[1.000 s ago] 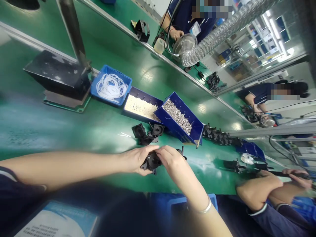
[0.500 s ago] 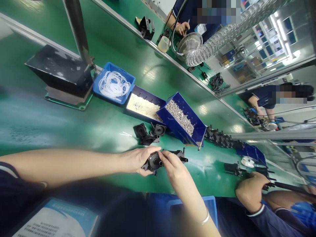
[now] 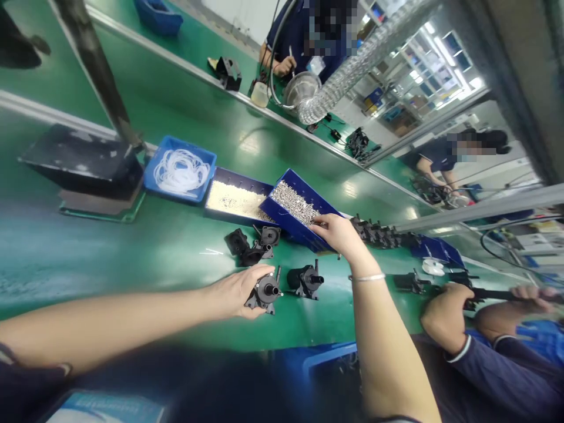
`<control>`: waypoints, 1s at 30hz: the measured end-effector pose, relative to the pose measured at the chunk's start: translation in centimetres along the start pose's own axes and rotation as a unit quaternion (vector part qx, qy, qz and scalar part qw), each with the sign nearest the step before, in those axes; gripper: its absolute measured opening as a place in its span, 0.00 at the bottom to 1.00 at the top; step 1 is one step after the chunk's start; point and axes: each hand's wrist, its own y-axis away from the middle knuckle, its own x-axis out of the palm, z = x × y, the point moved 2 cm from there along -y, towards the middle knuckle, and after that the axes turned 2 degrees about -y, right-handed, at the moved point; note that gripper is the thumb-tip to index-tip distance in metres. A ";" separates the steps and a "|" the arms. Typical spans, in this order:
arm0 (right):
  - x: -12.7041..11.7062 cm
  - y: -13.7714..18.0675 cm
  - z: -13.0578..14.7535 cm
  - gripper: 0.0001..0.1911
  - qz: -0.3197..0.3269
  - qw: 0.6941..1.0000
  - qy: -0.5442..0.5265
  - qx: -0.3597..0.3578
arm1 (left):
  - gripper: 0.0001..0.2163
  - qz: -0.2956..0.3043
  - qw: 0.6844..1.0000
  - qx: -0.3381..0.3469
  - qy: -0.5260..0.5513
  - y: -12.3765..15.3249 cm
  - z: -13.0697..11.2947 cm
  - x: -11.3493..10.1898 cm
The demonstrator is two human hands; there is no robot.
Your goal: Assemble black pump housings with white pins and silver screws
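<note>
My left hand (image 3: 235, 291) grips a black pump body (image 3: 265, 292) resting on the green belt (image 3: 132, 258). My right hand (image 3: 337, 233) reaches into the tilted blue bin of metal screws (image 3: 294, 205), fingers curled over the screws; what they pinch is hidden. A second black pump body (image 3: 305, 280) lies just right of the held one. A few black housing parts (image 3: 251, 245) sit behind them.
A blue tray of white rings (image 3: 181, 170) and a bin of small white parts (image 3: 235, 200) stand left of the screw bin. A black press base (image 3: 83, 158) is at far left. A row of black pumps (image 3: 381, 234) lies right. A co-worker's hands (image 3: 445, 317) work at right.
My right hand left the pump body and moved up and right into the screw bin. My left hand kept its hold on the pump. The view shifted slightly.
</note>
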 end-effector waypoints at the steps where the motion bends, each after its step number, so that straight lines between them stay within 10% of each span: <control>1: 0.2 -0.8 -0.4 0.08 0.025 0.999 -0.015 0.017 | 0.43 -0.003 1.000 -0.002 -0.004 0.0 0.0 0.0; 11: 0.2 -0.3 -1.2 0.07 -0.113 0.986 -0.116 0.026 | 0.42 0.001 0.999 -0.036 -0.009 -0.5 0.1 -0.2; 17: -2.0 6.4 3.5 0.08 -0.156 0.951 -0.264 0.023 | 0.42 0.002 0.999 -0.051 0.013 -0.3 0.4 0.0; 21: 1.8 13.0 7.8 0.04 -0.042 0.948 -0.314 -0.021 | 0.42 -0.002 0.998 -0.059 0.017 -0.3 0.4 -0.1; 30: 10.2 17.9 9.2 0.06 -0.128 0.965 -0.225 -0.051 | 0.43 -0.002 0.999 -0.044 0.002 -0.3 0.3 -0.2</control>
